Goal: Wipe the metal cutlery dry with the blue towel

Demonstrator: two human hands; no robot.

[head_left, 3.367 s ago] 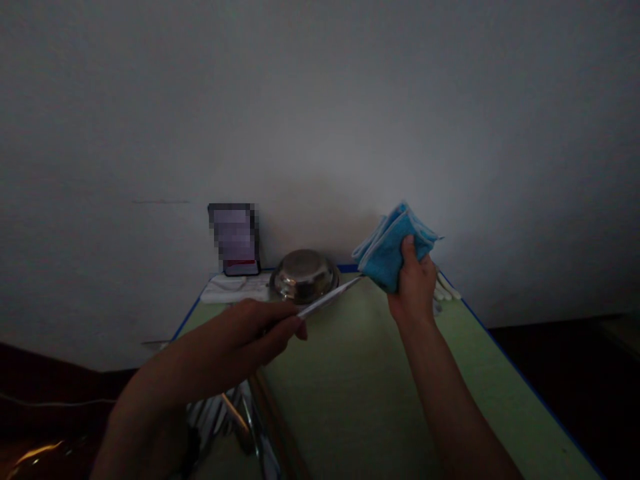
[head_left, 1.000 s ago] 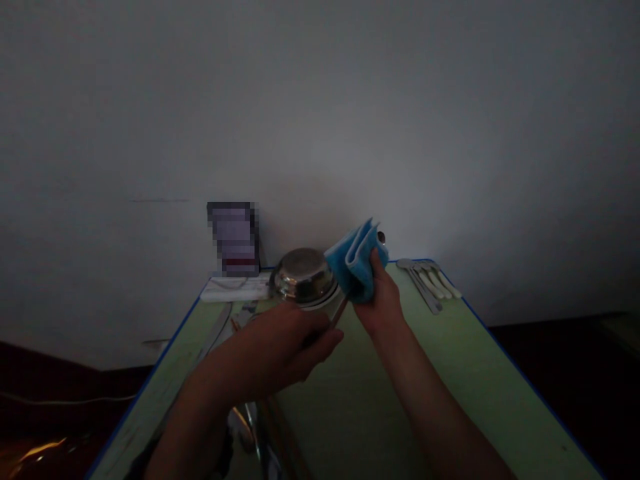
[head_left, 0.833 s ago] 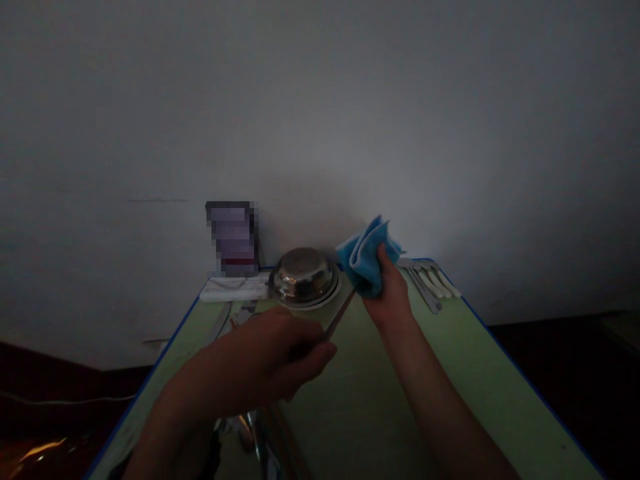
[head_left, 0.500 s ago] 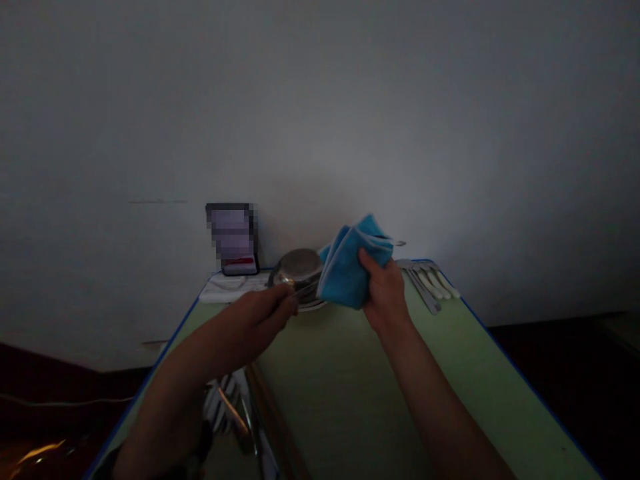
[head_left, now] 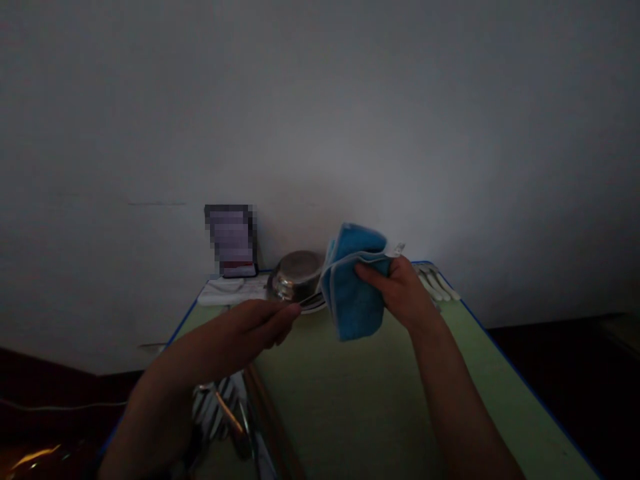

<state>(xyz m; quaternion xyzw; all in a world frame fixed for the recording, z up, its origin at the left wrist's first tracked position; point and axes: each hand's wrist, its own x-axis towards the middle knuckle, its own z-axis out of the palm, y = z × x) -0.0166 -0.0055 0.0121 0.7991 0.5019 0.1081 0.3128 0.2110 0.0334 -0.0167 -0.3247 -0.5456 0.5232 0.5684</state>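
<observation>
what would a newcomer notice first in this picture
The bright blue cloth stands out in the dim room, gripped by the right hand over the green table. The left hand pinches a metal utensil that runs into the cloth, with a steel bowl just behind.

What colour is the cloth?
Blue with a pale edge. The folded blue cloth in the right hand shows best in the head view.
</observation>
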